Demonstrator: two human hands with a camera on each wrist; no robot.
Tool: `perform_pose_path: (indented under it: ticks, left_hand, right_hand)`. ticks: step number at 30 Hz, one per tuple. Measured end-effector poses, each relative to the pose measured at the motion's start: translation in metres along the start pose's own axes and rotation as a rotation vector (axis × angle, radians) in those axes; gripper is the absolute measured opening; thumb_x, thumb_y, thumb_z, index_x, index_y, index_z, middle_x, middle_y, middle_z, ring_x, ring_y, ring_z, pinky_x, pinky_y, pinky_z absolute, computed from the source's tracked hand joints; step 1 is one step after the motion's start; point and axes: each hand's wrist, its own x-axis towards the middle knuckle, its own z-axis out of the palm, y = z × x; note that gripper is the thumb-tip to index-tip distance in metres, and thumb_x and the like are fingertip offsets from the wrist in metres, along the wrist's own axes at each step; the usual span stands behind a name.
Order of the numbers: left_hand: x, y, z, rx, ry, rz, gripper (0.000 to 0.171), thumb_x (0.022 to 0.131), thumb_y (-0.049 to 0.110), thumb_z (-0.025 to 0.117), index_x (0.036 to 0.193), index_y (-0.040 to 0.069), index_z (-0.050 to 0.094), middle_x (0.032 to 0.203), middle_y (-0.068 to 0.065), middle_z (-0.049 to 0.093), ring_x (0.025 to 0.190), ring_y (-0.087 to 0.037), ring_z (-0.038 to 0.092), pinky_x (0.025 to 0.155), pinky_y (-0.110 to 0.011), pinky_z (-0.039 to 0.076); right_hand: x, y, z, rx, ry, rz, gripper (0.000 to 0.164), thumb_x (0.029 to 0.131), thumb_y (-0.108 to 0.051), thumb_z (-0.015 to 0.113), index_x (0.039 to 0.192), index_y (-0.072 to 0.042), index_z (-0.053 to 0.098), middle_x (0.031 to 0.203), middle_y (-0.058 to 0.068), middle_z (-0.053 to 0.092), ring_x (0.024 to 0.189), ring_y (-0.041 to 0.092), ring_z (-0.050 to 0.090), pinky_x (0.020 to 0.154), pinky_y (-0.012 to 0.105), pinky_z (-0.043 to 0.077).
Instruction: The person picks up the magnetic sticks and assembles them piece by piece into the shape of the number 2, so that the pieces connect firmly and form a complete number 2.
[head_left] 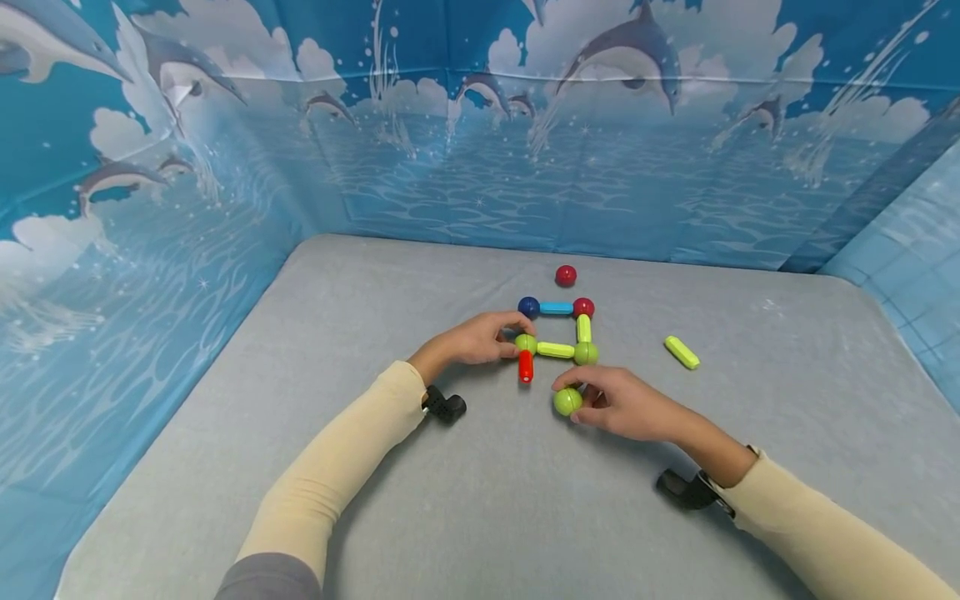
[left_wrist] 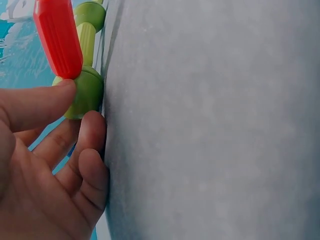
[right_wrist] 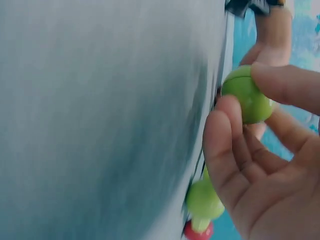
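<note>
My left hand (head_left: 483, 337) pinches a green ball (head_left: 526, 342) at the near left corner of a joined figure of balls and rods. From that ball a red rod (head_left: 526, 367) sticks out toward me, and a yellow-green rod (head_left: 556, 350) runs right to another green ball (head_left: 587, 353). A second yellow-green rod (head_left: 583, 328) leads back to a red ball (head_left: 583, 307), which a light blue rod (head_left: 557, 308) links to a dark blue ball (head_left: 528, 307). My right hand (head_left: 626, 403) holds a loose green ball (right_wrist: 247, 95) between thumb and fingers, right of the red rod's end.
A loose red ball (head_left: 566, 276) lies behind the figure. To the right, a loose yellow-green rod (head_left: 681, 352) rests on the grey tabletop (head_left: 450, 500). A blue dolphin-print curtain (head_left: 480, 183) borders the table's back and sides.
</note>
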Motion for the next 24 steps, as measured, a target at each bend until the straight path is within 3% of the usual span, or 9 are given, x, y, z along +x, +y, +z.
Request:
perform_pose_path:
  ticks: [9, 24]
  left_hand:
    - [-0.001, 0.001, 0.001, -0.011, 0.011, 0.006, 0.031, 0.099, 0.011, 0.059, 0.129, 0.019, 0.058, 0.141, -0.007, 0.056, 0.114, -0.023, 0.059, 0.092, -0.031, 0.051]
    - [-0.002, 0.002, 0.001, -0.011, 0.021, 0.021, 0.031, 0.099, 0.01, 0.059, 0.13, 0.017, 0.058, 0.139, -0.008, 0.058, 0.12, -0.023, 0.059, 0.095, -0.033, 0.051]
  right_hand:
    - [0.006, -0.023, 0.022, 0.101, 0.099, 0.105, 0.032, 0.083, -0.007, 0.079, 0.11, -0.003, 0.062, 0.1, 0.007, 0.069, 0.087, 0.012, 0.064, 0.075, 0.02, 0.054]
    - [0.017, -0.028, 0.032, 0.17, 0.188, 0.108, 0.031, 0.081, -0.008, 0.08, 0.108, -0.005, 0.064, 0.1, 0.008, 0.07, 0.086, 0.014, 0.065, 0.072, 0.021, 0.054]
